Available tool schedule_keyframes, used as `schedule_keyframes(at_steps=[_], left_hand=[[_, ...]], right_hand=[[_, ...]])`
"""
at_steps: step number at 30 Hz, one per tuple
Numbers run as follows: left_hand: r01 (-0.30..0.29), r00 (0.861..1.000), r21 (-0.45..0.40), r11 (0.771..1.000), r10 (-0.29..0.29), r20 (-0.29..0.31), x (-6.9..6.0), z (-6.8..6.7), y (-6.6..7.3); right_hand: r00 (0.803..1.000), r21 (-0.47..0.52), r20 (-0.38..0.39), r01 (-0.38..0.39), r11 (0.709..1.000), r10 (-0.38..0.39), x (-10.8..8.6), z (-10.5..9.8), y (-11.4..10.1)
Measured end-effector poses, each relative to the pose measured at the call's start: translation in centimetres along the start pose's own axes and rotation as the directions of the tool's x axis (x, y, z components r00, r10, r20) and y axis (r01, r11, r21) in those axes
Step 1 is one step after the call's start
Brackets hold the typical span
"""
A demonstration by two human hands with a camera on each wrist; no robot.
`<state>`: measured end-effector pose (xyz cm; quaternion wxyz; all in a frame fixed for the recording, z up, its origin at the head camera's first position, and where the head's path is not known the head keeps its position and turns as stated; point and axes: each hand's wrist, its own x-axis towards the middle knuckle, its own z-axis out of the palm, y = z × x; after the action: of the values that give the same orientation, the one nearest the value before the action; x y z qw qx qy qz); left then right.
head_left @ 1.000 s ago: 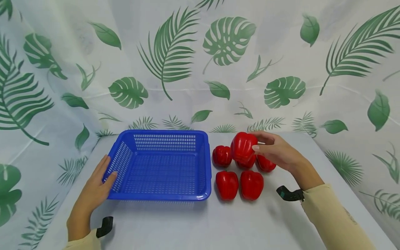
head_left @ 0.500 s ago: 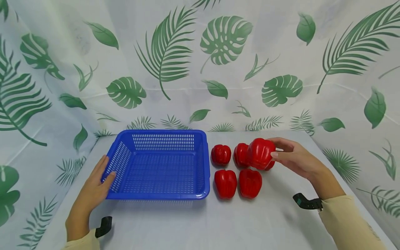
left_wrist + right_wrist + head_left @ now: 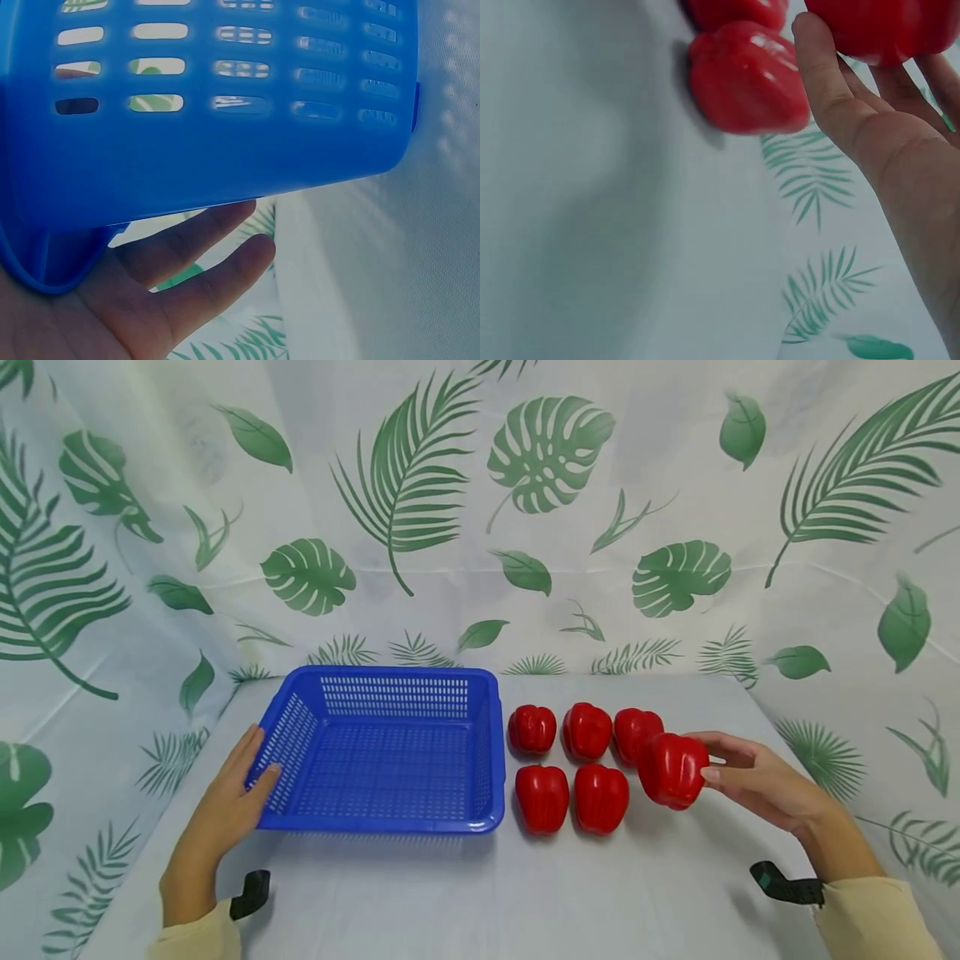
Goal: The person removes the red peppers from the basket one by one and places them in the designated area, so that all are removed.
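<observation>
My right hand grips a red bell pepper between thumb and fingers, held up to the right of the other peppers. In the right wrist view the held bell pepper is cut off at the top, with the fingers beneath it. My left hand rests at the left side of a blue plastic basket, thumb at the rim. The left wrist view shows its fingers straight along the outside of the slotted basket wall. No pepper lies in the basket.
Right of the basket, several red bell peppers stand in two rows, among them a front one, a back one and the back-right one. The white table meets a leaf-printed curtain behind.
My right hand has carried the bell pepper rightward and toward me, from over the back row to the right of the peppers. The left hand and basket have stayed put.
</observation>
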<state>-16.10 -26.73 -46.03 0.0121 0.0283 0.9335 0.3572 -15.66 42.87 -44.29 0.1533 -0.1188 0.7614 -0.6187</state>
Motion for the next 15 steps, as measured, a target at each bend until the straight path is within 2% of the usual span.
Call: schedule_keyframes(at_steps=[8, 15], left_hand=[[0.015, 1.000, 0.003, 1.000, -0.015, 0.004, -0.1, 0.1, 0.0], [0.012, 1.000, 0.024, 1.000, -0.012, 0.002, -0.2, 0.0, 0.2]], right_hand=[[0.993, 0.022, 0.022, -0.117, 0.993, 0.116, -0.2, 0.3, 2.7], [0.986, -0.001, 0.040, -0.163, 0.987, 0.163, -0.2, 0.6, 3.9]])
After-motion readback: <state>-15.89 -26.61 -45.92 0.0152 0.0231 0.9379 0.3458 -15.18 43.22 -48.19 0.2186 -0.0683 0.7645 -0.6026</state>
